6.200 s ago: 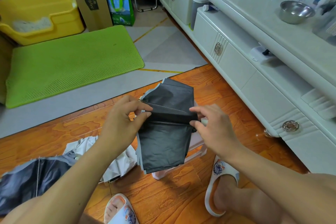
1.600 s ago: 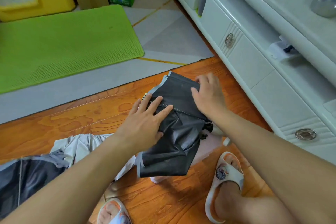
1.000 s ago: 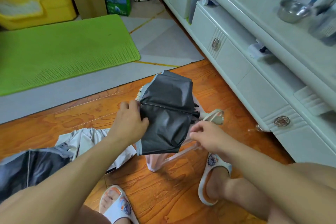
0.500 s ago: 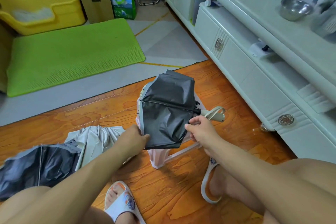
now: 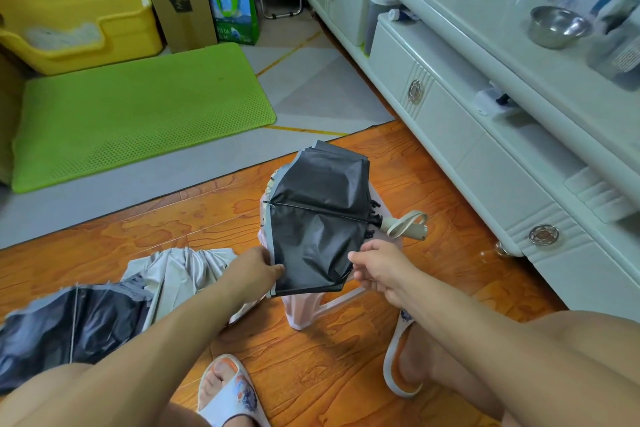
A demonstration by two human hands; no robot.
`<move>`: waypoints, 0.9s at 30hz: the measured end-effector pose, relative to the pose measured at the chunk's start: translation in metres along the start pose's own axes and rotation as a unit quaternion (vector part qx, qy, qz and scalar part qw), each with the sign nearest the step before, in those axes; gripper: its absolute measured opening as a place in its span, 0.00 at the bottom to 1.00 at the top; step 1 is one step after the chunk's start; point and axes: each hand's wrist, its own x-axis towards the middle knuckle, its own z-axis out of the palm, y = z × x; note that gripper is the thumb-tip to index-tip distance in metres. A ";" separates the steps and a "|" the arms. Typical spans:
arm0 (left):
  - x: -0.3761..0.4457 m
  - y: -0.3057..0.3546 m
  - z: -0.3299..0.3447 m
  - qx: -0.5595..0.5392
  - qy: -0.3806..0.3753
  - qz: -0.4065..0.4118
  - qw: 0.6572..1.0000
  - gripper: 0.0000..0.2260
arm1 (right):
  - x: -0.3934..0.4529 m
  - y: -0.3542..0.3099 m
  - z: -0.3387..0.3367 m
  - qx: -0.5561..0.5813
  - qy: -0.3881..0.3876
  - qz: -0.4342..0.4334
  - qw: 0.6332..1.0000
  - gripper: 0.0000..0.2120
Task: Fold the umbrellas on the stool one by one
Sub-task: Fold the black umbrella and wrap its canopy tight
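While pinched by both hands: one of two umbrellas, atop one stool.

An umbrella lies on a stool. A second umbrella lies on the floor to its left, a cabinet to its right.

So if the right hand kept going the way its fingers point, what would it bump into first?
Most likely the black umbrella: the right hand pinches its near edge, fingers aimed leftward across the cloth.
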 end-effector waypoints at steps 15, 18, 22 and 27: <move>-0.032 0.030 -0.032 -0.390 0.129 0.120 0.904 0.18 | -0.035 -0.050 -0.012 0.118 0.008 -0.146 0.982 0.09; -0.032 0.033 -0.029 -0.409 0.117 0.126 0.896 0.15 | -0.037 -0.050 -0.012 0.085 -0.006 -0.160 0.983 0.11; -0.034 0.036 -0.029 -0.421 0.077 0.159 0.890 0.16 | -0.040 -0.047 -0.013 0.053 -0.001 -0.187 0.981 0.10; -0.025 0.032 -0.034 -0.412 0.108 0.191 0.885 0.27 | -0.042 -0.045 -0.016 0.055 0.002 -0.231 0.971 0.10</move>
